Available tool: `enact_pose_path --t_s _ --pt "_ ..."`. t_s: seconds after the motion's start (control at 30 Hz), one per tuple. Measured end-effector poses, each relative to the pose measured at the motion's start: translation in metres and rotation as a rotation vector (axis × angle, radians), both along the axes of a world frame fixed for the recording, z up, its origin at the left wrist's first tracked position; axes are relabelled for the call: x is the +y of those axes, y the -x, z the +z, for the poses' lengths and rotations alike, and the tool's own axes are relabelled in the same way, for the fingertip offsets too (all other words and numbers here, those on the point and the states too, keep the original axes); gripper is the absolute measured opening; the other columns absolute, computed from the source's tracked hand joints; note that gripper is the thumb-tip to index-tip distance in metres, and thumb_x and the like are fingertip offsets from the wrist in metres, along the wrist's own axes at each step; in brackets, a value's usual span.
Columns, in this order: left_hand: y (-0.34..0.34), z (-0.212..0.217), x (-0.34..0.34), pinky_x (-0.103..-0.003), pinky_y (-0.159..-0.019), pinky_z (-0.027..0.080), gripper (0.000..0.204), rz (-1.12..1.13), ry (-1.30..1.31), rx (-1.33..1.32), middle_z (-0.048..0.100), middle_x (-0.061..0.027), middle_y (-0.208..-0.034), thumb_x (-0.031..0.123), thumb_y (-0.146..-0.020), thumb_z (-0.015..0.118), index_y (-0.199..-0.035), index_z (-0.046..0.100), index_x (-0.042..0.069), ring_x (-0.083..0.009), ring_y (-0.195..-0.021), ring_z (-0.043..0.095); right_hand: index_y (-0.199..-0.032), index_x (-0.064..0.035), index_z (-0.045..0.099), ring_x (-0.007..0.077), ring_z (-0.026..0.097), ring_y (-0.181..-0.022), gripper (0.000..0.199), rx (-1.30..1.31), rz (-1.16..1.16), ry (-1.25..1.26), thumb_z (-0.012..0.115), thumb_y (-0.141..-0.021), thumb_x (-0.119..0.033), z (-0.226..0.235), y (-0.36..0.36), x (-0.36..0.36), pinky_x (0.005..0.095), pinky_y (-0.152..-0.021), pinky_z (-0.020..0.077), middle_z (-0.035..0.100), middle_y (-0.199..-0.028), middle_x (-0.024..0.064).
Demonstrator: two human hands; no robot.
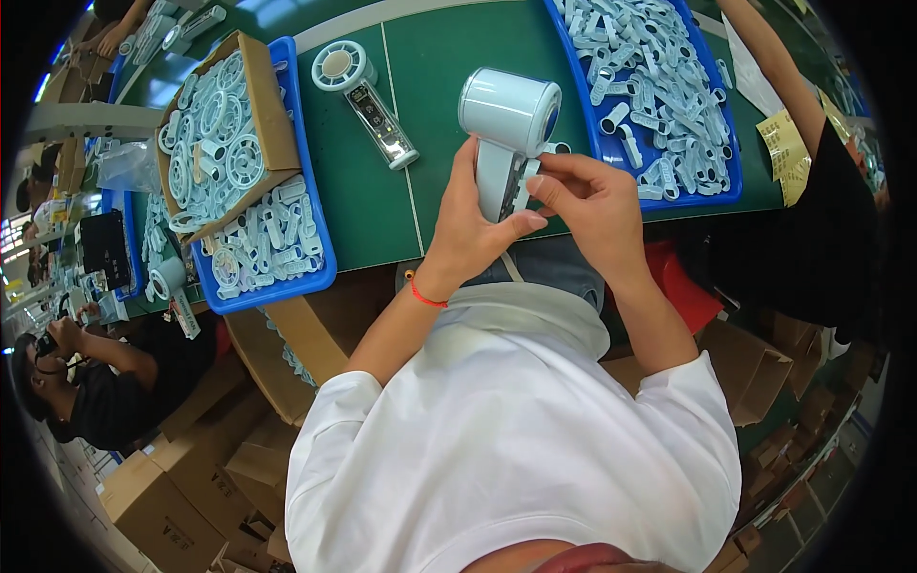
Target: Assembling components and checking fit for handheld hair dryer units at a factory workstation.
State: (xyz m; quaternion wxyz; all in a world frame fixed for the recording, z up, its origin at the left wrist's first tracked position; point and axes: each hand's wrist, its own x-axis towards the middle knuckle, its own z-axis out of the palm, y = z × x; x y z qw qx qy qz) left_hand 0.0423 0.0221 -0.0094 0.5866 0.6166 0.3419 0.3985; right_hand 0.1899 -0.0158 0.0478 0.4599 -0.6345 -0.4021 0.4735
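In front of me my left hand (468,222) is closed around the handle of a light-blue handheld fan (508,107), its drum-shaped head upward. My right hand (594,202) pinches at the right side of the handle. A small light-blue plastic part (559,148) pokes out by its fingers, mostly hidden. Dark inner parts show along the handle's open side. Left of my hands, a second handheld fan (380,119) lies on the green table (435,43), its handle open with the circuitry visible.
At the right, a blue tray (731,177) holds a heap of light-blue plastic parts. A cardboard box (272,119) of rings and parts rests on another blue tray (325,267) at the left. Co-workers sit on both sides; one arm (778,72) reaches in at the right.
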Motion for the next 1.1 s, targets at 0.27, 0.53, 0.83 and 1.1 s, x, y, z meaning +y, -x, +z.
enact_pose_path --t_s 0.27,0.53,0.83,1.1 --pt "-0.004 -0.003 -0.002 -0.037 -0.089 0.041 0.09 0.06 -0.121 0.195 0.047 -0.0211 -0.118 0.025 -0.062 0.08 -0.13 0.028 -0.005 -0.0316 -0.107 0.05 -0.098 0.0069 0.063 0.0105 0.061 -0.071 0.025 -0.131 -0.065 -0.112 0.068 -0.077 -0.005 -0.007 0.005 -0.004 0.0218 -0.064 0.0484 0.066 -0.081 0.0104" --pt "-0.006 -0.001 -0.004 -0.037 -0.082 0.045 0.07 0.131 -0.164 0.275 0.052 -0.0214 -0.11 0.016 -0.067 0.072 -0.123 0.036 -0.005 -0.0322 -0.098 0.055 -0.092 0.0056 0.062 0.0101 0.06 -0.069 0.021 -0.088 -0.033 -0.043 0.069 -0.076 -0.007 -0.011 0.001 0.002 0.0215 -0.062 0.0479 0.066 -0.077 0.0091" --pt "-0.001 0.006 0.003 -0.033 -0.064 0.049 0.047 0.038 -0.02 0.245 0.061 -0.0141 -0.083 0.015 -0.073 0.064 -0.111 0.044 -0.004 -0.0237 -0.071 0.061 -0.106 0.0002 0.053 0.0107 0.059 -0.078 0.033 0.131 0.162 0.041 0.065 -0.08 -0.016 -0.035 -0.007 0.013 0.0234 -0.068 0.0472 0.062 -0.091 0.0061" --pt "0.0 0.014 0.002 -0.027 -0.052 0.045 0.037 -0.179 0.274 0.011 0.058 -0.0086 -0.072 0.017 -0.078 0.058 -0.105 0.045 -0.004 -0.0127 -0.058 0.056 -0.125 0.0014 0.041 0.0142 0.054 -0.098 0.053 0.494 0.217 0.003 0.058 -0.088 -0.032 -0.05 -0.004 0.003 0.0281 -0.082 0.0445 0.054 -0.11 0.0078"
